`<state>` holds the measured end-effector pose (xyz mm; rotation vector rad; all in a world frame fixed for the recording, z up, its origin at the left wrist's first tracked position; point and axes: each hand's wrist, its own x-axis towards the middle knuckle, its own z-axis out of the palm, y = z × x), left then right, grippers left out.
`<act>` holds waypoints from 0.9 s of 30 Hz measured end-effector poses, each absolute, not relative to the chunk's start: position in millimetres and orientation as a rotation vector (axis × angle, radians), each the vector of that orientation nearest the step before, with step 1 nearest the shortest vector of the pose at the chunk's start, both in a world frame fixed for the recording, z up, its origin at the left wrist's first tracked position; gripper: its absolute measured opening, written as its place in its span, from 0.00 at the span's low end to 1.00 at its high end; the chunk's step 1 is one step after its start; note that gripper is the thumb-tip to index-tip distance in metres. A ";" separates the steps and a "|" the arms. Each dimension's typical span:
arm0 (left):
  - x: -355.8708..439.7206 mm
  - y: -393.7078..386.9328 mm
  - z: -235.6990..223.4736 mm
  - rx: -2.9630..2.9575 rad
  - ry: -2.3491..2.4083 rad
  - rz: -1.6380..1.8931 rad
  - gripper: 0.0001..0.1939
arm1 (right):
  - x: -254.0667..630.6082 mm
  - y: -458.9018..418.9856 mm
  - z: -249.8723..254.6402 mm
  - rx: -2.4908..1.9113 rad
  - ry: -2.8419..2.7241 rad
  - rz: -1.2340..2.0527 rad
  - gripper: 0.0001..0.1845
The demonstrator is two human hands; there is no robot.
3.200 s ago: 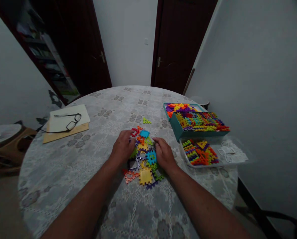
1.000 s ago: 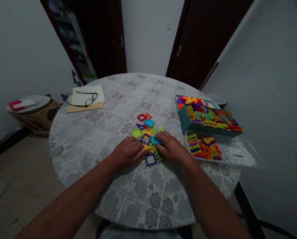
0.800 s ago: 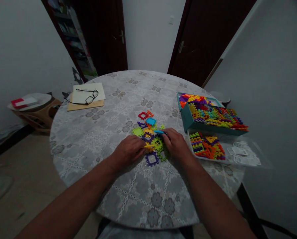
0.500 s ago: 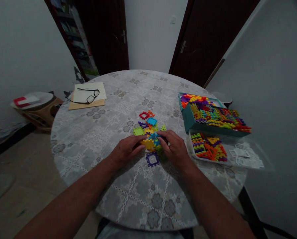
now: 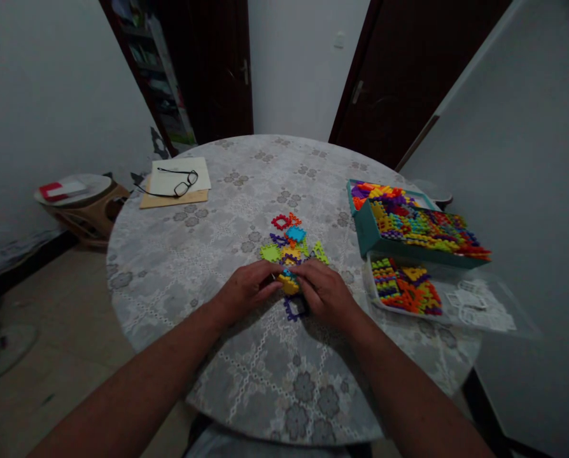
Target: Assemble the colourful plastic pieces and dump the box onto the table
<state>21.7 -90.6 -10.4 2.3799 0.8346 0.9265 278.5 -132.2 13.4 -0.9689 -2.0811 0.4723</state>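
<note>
Between my two hands are interlocking plastic building tiles (image 5: 289,284), yellow and blue, with toothed edges. My left hand (image 5: 250,287) pinches their left side between thumb and fingers. On the right side, my right hand (image 5: 325,291) closes over them, hiding part of the pieces. A purple square frame tile (image 5: 294,308) lies just below, partly covered by my right hand. Beyond my fingers are loose tiles: a light green square (image 5: 270,252), a blue one (image 5: 295,234), a red frame (image 5: 280,222) and a green triangle (image 5: 320,252).
At right a teal box (image 5: 368,228) is full of colourful tiles. A clear plastic tray (image 5: 371,283) in front holds more tiles and white pieces (image 5: 482,302). Glasses (image 5: 182,188) rest on papers (image 5: 201,168) at the far left of the round table (image 5: 246,381).
My hands have drawn closer together around the yellow and blue tiles, which are tilted differently. My right hand now covers more of the purple frame. The view has shifted slightly.
</note>
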 end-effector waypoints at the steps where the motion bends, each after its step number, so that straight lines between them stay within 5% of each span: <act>1: 22.0 -91.0 -9.2 2.369 0.830 0.932 0.13 | 277.6 -133.0 13.6 -0.950 -2.094 0.482 0.18; 27: 10.0 -96.0 19.3 2.137 1.020 0.992 0.11 | 279.9 -160.7 49.5 -1.258 -2.641 0.614 0.06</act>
